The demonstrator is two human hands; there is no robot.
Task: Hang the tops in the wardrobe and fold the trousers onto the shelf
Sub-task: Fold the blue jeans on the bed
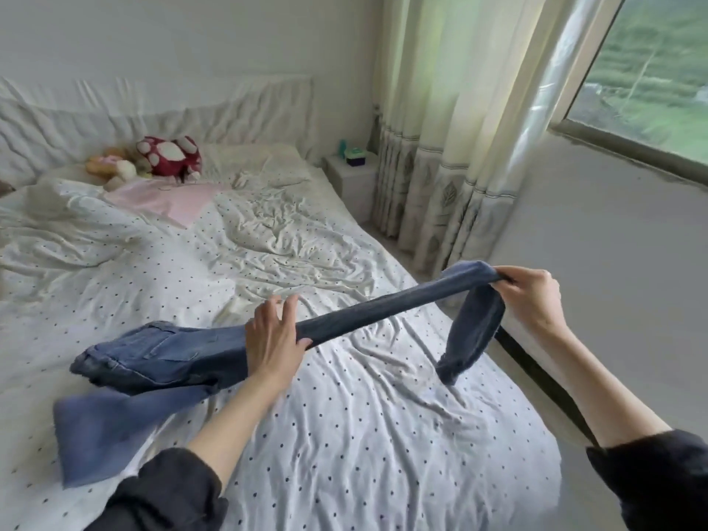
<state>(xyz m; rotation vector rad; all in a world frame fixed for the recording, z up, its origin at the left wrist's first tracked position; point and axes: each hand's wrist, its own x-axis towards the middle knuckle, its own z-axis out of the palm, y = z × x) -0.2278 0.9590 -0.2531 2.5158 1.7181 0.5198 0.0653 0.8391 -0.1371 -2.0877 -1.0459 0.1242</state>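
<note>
A pair of blue jeans (161, 354) is stretched in the air above the bed. My left hand (274, 337) holds one leg near the thigh, thumb under the cloth and fingers spread above it. My right hand (530, 297) grips the same leg further down, and its frayed hem hangs below. The waist and the other leg droop at the lower left onto the spotted sheet. A pale pink top (172, 199) lies flat near the pillows. No wardrobe or shelf is in view.
The bed (344, 415) with a crumpled dotted cover fills the view. Plush toys (168, 155) sit by the headboard. A white nightstand (352, 178) with small items stands at the far right corner. Curtains (440, 147) and a window ledge (613, 224) run along the right.
</note>
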